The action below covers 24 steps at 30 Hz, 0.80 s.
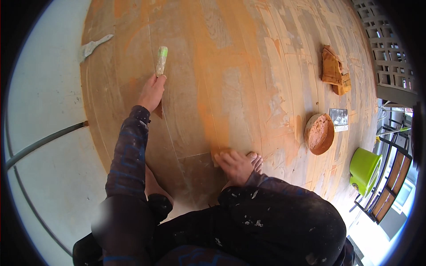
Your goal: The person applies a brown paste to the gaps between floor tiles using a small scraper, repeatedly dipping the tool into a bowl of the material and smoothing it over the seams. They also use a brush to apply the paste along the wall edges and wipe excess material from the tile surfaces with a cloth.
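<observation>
On the floor (239, 95), the left hand (153, 94), fingers closed round one pale-handled tool (161, 57), is nearer the left edge; the right hand (235, 167) is low, fingers bent, their grip unclear. Toward the right edge: one bowl (319, 134), one green bucket (364, 170).

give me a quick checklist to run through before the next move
1. Left hand gripping the pale-handled tool: ok.
2. Item under the right hand identified: cannot tell, the fingers hide most of it.
3. Bare toes well clear of the right hand: not ok, they are right beside it.
4. Bowl holding paste: ok, orange-pink material inside.
5. Green bucket away from both hands: ok.
</observation>
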Tool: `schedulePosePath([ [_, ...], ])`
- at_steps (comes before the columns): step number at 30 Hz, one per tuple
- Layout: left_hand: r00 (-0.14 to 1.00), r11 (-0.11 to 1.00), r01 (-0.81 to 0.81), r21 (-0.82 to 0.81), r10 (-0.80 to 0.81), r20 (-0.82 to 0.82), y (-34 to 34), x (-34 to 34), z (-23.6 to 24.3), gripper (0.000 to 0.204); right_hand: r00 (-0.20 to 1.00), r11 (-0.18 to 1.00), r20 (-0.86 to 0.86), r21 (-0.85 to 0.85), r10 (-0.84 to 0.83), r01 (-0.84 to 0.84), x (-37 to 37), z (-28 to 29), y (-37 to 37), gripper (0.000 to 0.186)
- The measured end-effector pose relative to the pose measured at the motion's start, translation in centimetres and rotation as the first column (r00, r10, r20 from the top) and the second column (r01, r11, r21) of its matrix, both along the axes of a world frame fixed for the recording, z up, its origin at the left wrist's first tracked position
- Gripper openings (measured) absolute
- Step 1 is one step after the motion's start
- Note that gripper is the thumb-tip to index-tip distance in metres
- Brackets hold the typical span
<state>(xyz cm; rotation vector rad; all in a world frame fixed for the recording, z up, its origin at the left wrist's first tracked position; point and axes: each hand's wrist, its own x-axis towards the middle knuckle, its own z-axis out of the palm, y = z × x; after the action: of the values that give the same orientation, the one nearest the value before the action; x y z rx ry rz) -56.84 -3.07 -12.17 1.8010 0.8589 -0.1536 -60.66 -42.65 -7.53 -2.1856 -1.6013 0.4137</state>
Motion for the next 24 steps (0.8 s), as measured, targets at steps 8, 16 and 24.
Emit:
schedulePosePath([
  [8, 0.998, 0.997, -0.063, 0.053, 0.063, 0.01, 0.2, -0.4, 0.2, 0.041, 0.849, 0.969, -0.496, 0.055, -0.184, 0.242, 7.0, 0.4, 5.7, 0.03],
  [16, 0.968, 0.858, -0.173, 0.483, 0.239, -0.078, 2.8, -5.2, 2.5, 0.032, 0.881, 0.899, -0.347, 0.18, -0.321, 0.398, 23.0, -0.1, 22.3, 0.022],
  [24, 0.96, 0.768, -0.233, 0.597, 0.279, 0.016, 5.0, -5.0, 2.8, 0.068, 0.895, 0.859, 0.255, 0.464, -0.365, 0.218, 40.2, -3.7, 40.4, 0.023],
])
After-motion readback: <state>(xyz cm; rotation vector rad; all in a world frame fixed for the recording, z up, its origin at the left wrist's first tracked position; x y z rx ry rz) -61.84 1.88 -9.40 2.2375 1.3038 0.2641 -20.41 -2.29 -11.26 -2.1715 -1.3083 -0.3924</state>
